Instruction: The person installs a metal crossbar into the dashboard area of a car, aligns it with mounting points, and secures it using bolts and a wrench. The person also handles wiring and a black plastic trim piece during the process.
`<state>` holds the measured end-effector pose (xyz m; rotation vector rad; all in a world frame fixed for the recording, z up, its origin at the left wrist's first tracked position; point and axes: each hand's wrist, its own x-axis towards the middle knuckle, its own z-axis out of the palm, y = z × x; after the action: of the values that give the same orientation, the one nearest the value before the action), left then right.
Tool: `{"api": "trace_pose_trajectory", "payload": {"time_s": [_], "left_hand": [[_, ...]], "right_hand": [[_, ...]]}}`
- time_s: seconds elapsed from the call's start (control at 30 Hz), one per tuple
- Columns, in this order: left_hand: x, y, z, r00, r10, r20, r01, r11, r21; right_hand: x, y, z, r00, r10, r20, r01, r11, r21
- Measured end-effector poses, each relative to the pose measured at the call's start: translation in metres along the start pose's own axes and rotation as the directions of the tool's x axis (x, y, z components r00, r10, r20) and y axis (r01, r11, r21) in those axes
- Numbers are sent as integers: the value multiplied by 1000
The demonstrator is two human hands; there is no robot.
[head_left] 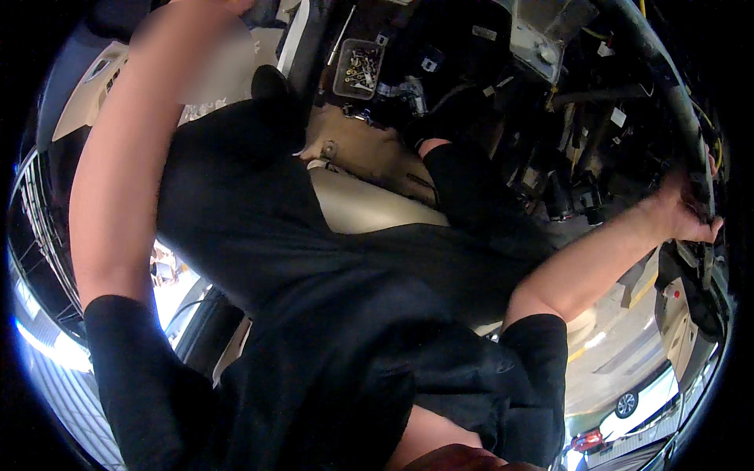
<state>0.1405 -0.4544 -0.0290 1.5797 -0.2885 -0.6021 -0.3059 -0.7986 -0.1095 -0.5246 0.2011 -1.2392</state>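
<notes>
Gripping curved bar [673, 82], R hand [691, 213] reaches out; L hand [230, 5] up, can't tell grip.

The far interior [471, 86] is deeply shadowed, and folds are nearly lost in the black clothing [338, 330]. Strong light is admitted from near left and right; a strip [53, 347] at left is burned out. The left forearm [118, 204] is blurred at its far end, the right hand [686, 213] partly shaded, and edges are bent near the blackened rim.
</notes>
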Motion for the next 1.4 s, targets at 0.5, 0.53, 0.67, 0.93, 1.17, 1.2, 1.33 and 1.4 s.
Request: {"api": "trace_pose_trajectory", "payload": {"time_s": [0.5, 0.53, 0.67, 0.93, 1.17, 1.2, 1.33, 1.4], "left_hand": [[33, -23, -10, 974, -79, 212, 59, 993, 100], [33, -19, -10, 975, -71, 213, 49, 993, 105], [21, 4, 1, 950, -278, 144, 275, 961, 40], [2, -21, -18, 991, -112, 72, 111, 994, 18], [5, -4, -28, 950, -273, 153, 276, 961, 4], [5, -5, -26, 937, -294, 187, 301, 953, -10], [8, -7, -26, 942, -301, 151, 301, 953, 24], [4, -12, -28, 945, -296, 137, 297, 955, 14]], "right_hand": [[-39, 55, 57, 991, -121, -61, 64, 817, -574], [-44, 59, 62, 988, -135, -77, 63, 802, -593], [-48, 45, 74, 939, -187, -288, 4, 844, -536], [-100, 74, 121, 914, 88, -395, -185, 959, -213], [-103, 115, 145, 920, 202, -336, -231, 972, -47], [-103, 119, 151, 916, 167, -364, -193, 981, -35], [-78, 120, 95, 885, 351, 307, -438, 852, 288], [-71, 121, 82, 860, 343, 377, -454, 851, 262]]}}
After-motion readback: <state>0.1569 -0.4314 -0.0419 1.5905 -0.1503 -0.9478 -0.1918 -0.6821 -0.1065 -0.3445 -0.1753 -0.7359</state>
